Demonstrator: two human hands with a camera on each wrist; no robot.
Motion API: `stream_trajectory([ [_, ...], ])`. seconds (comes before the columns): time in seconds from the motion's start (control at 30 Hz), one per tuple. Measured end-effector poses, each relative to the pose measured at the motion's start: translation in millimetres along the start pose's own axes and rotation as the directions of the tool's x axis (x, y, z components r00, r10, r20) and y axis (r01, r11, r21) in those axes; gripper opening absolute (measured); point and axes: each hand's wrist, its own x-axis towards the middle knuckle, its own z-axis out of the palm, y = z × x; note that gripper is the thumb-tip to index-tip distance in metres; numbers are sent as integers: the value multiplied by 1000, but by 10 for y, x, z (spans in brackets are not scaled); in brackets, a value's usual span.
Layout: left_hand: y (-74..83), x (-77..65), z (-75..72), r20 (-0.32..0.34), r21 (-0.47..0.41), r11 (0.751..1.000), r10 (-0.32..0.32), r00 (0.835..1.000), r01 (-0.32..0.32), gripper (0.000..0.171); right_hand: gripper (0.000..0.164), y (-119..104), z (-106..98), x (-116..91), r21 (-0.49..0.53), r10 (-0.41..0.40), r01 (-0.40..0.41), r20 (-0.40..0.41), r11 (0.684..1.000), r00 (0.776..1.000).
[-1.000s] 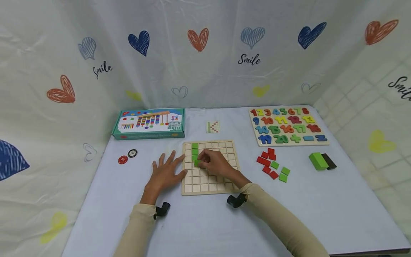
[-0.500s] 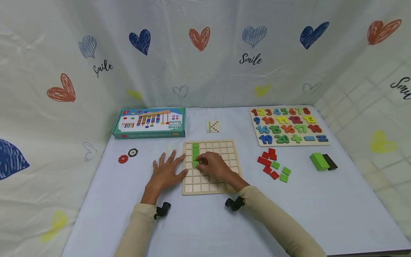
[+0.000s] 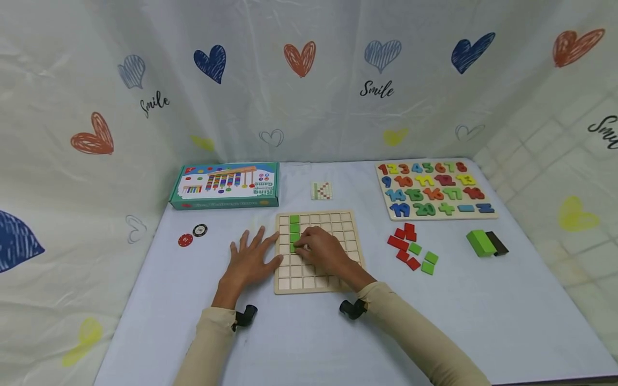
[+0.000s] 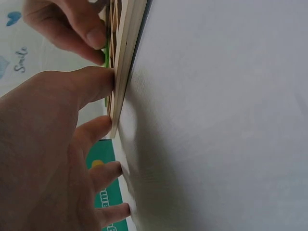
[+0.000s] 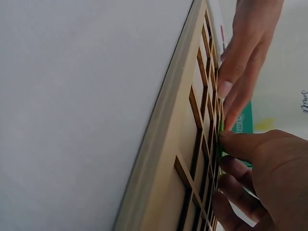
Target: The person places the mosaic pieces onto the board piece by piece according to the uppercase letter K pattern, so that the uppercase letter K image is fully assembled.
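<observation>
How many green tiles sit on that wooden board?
4 visible small green square tiles, on the pale wooden grid board, one per row in its four farthest rows; the bare right hand may hide more.

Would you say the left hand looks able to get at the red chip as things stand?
Probably yes: the left hand touches the wooden board, but nothing visible stands between that hand and the red chip.

A teal game box (image 3: 224, 185) lies left of the frame's centre, with a red chip (image 3: 185, 239) and a black-and-white chip (image 3: 200, 230) side by side below it. Right of centre sits a number board (image 3: 441, 217) with colourful numerals; below its right end, a green block (image 3: 480, 243) lies just beside a dark block (image 3: 496, 243). Across the top hangs a pale backdrop (image 3: 333, 126) printed with hearts (image 3: 210, 63).
</observation>
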Motion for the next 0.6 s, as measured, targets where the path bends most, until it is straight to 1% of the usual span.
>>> stream_trajectory([
  [0.07, -5, -1, 0, -10, 2, 1000, 5, 1000, -5, 70, 20, -6, 2, -2, -40, -22, 21, -17, 999, 1000],
  [0.17, -4, -2, -5, -17, 1, 1000, 7, 1000, -7, 70, 19, -7, 6, -7, -66, -36, 33, -43, 997, 998],
  [0.33, 1, -8, -4, -21, 8, 1000, 9, 1000, -9, 70, 19, -2, 17, -9, -52, -43, 40, -65, 998, 997],
  [0.5, 2, -9, 8, -22, 2, 1000, 8, 1000, -8, 69, 19, 1, 48, 1, -40, -51, 48, -65, 998, 997],
  [0.6, 2, -7, 7, -19, 1, 1000, 5, 1000, -5, 69, 20, -3, 41, -5, -16, -46, 45, -58, 999, 997],
])
